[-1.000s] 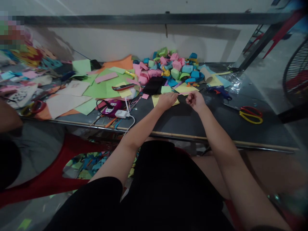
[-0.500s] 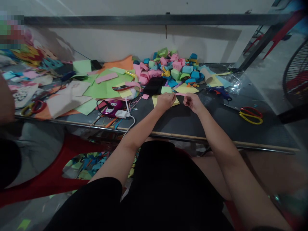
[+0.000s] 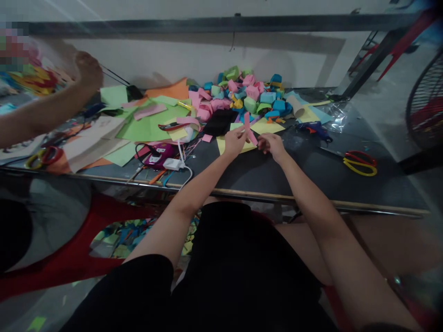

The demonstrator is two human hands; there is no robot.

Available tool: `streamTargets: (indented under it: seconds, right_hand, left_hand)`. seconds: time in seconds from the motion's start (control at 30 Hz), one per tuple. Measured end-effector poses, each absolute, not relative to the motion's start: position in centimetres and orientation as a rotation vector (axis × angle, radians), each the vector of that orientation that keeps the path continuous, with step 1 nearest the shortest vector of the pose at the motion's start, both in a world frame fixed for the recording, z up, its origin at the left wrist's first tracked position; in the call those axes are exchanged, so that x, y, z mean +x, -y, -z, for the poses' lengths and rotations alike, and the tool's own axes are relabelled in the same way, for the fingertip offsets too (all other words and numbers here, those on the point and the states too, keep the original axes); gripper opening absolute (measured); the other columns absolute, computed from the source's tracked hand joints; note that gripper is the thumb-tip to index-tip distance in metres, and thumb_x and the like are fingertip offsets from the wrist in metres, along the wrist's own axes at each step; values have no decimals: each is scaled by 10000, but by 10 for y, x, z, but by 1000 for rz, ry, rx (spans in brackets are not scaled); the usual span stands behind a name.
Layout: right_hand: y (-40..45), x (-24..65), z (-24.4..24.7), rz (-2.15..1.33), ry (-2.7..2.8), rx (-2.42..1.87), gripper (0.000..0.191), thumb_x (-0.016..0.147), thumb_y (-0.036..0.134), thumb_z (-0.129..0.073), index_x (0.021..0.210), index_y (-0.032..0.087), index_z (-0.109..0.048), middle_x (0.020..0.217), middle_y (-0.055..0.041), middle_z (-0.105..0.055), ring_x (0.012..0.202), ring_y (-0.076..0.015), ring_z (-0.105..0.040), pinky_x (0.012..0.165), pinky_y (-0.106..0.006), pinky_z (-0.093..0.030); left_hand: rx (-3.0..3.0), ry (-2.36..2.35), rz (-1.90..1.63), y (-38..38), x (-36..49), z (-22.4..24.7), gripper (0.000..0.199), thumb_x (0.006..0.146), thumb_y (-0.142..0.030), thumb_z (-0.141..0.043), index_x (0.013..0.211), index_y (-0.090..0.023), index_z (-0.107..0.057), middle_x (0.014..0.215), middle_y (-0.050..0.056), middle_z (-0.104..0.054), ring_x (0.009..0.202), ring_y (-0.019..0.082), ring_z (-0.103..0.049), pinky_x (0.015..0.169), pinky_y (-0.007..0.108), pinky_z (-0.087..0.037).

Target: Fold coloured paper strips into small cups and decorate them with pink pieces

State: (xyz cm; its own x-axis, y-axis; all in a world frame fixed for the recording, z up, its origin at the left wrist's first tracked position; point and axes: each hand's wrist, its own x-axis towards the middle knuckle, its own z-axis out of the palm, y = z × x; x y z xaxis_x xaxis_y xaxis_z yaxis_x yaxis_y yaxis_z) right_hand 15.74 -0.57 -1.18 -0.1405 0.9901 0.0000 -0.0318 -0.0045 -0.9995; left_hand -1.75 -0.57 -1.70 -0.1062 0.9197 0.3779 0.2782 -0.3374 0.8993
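My left hand (image 3: 236,140) pinches a pink paper strip (image 3: 247,122), which is bent so that one part points up and the other slants down to the right. Close to the strip's lower end is my right hand (image 3: 272,144), its fingers loosely curled and apart; no paper shows in them. Beneath both hands lies yellow paper (image 3: 220,145) on the dark table (image 3: 290,173). Just behind the hands rests a black flat item (image 3: 219,121), with a heap of folded paper pieces (image 3: 252,92) in pink, blue, green and yellow beyond it.
Scissors (image 3: 360,164) and a blue glue gun (image 3: 314,131) lie to the right. A purple power strip (image 3: 159,156) with plugs and a white cable sits at left. Coloured sheets (image 3: 145,127) cover the left side. Another person's arm (image 3: 51,108) reaches in there.
The pink strip, earlier stretched level between both hands, is now bent and held in my left hand. My right hand has shifted left slightly. Another person's arm has come in at the left.
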Motion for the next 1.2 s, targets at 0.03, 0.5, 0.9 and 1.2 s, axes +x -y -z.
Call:
streamTargets:
  seconds: [0.03, 0.5, 0.9, 1.2]
  right_hand:
    - [5, 157, 13, -1300, 1302, -1117, 324, 743, 497, -775, 749, 192, -667, 622, 6, -656, 514, -104, -568, 358, -195, -335]
    - [16, 155, 9, -1390, 1454, -1008, 448, 728, 592, -841, 752, 164, -712, 751, -71, -764, 500, -95, -640, 399, -180, -415]
    - [14, 156, -1, -1621, 1240, -1079, 363, 855, 500, -692, 734, 159, -679, 695, -98, -771, 511, -154, -698, 400, -196, -455]
    - [15, 159, 3, -1566, 1351, -1037, 303, 676, 395, -876, 713, 148, -704, 725, -85, -773, 538, -151, -715, 406, -181, -447]
  left_hand:
    - [1522, -1305, -1484, 3, -16, 19, 181, 943, -285, -673, 1011, -173, -799, 569, -13, -662, 458, 67, -459, 490, 226, -329]
    - [1583, -1140, -1450, 6, -19, 12, 185, 902, -222, -674, 999, -208, -832, 647, -12, -700, 584, 69, -618, 547, 182, -437]
    - [1892, -1342, -1315, 7, -21, 15, 333, 881, -101, -600, 1106, -219, -815, 762, -3, -772, 610, 92, -685, 655, 195, -494]
    - [1970, -1337, -1296, 7, -22, 17, 358, 894, -105, -577, 1146, -228, -801, 760, 8, -773, 634, 102, -679, 683, 207, -492]
